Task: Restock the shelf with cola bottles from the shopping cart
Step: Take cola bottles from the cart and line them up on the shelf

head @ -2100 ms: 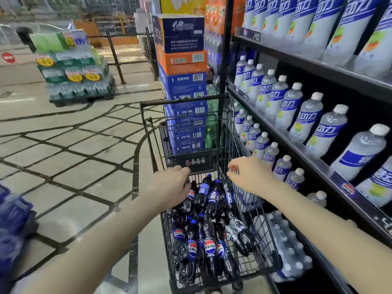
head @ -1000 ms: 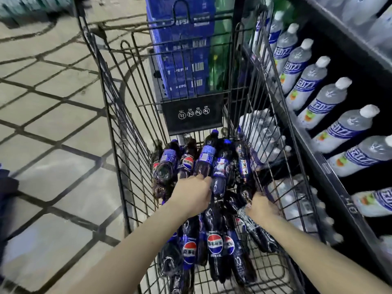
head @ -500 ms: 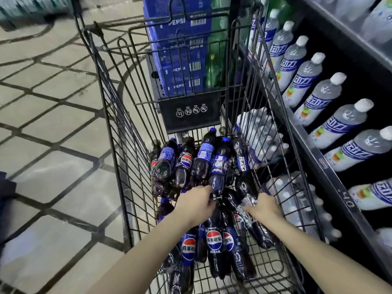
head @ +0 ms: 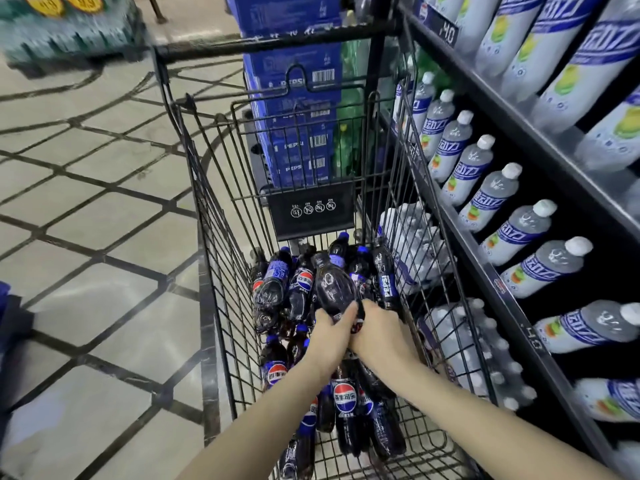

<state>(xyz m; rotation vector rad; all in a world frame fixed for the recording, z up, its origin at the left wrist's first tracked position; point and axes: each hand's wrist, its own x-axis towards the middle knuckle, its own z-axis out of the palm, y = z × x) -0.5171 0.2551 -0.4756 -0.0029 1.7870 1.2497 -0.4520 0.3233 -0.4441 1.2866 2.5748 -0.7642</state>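
Cart (head: 211, 306): black wire cart seen from above; its near end is cut off by the bottom edge, and its handle bar at the far end is blurred.
Cola bottles (head: 343, 403): dark bottles with blue caps and red-white-blue labels lie heaped on the cart floor, overlapping so that a count is not possible; several are half hidden under the arms.
Lifted bottle (head: 334, 289): one dark cola bottle is raised above the heap in the middle of the cart, bottom end pointing to the cart's far end; its neck and cap are hidden between the two hands.
Left hand (head: 330, 336): inside the cart, thumb and fingers curled round the near end of the lifted bottle; only the back of the hand and the thumb show clearly.
Right hand (head: 379, 329): touching the left hand, closed over the same end of the lifted bottle; its fingertips are hidden underneath, so how far they wrap cannot be told.
Black plate (head: 311, 211): on the cart's far wall, with four small white symbols too small to read.
Shelf (head: 485, 268): just right of the cart, black, running out of view at the right and bottom edges.
Pale bottles (head: 498, 195): rows with white caps and blue labels tilt on the shelf; the upper row is cut off at the top.
Wrapped packs (head: 460, 344): clear bottles seen through the cart's right wall, partly screened by wire.
Blue boxes (head: 298, 109): stacked beyond the cart's far end, print blurred.
Floor (head: 86, 237): pale tiles with dark lines left of the cart.
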